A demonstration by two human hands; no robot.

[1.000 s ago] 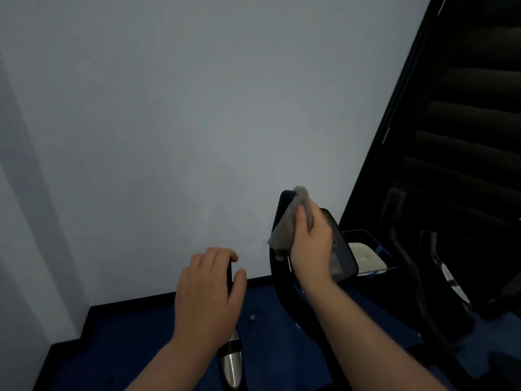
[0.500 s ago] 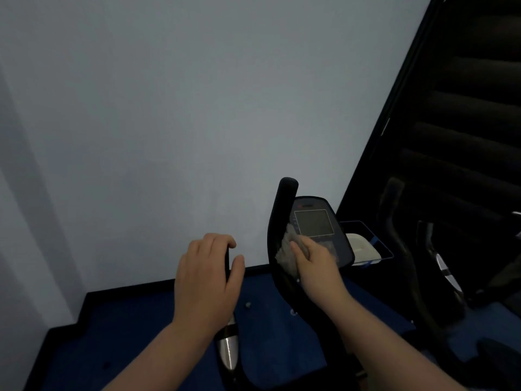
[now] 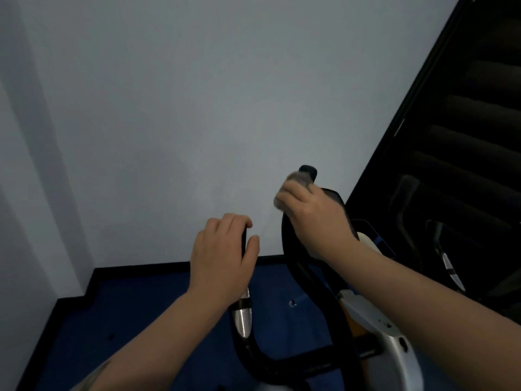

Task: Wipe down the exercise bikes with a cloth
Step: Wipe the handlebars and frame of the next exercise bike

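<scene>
Gripping the top of the left handlebar [image 3: 244, 244], the left hand [image 3: 222, 261] has its fingers curled over the black bar and its thumb closed against the near side; below that grip the bar runs down into a chrome sleeve [image 3: 242, 317]. Up and to the right of it, the right hand [image 3: 313, 215] is curled around a grey cloth [image 3: 298, 179], bunched and blurred, which it presses against the upper part of the right handlebar [image 3: 308, 171]; only the bar's black tip shows above the cloth. Just right of this grip the dark edge of the console [image 3: 335, 197] shows behind the knuckles. Beneath both grips the handlebars curve down and join on the exercise bike [image 3: 375, 323], whose silver body lies under the right forearm. Behind the grips stands a pale wall [image 3: 197, 108]; below them is blue floor [image 3: 146, 306]. Far right of the cloth, a dark staircase [image 3: 479, 108] rises.
</scene>
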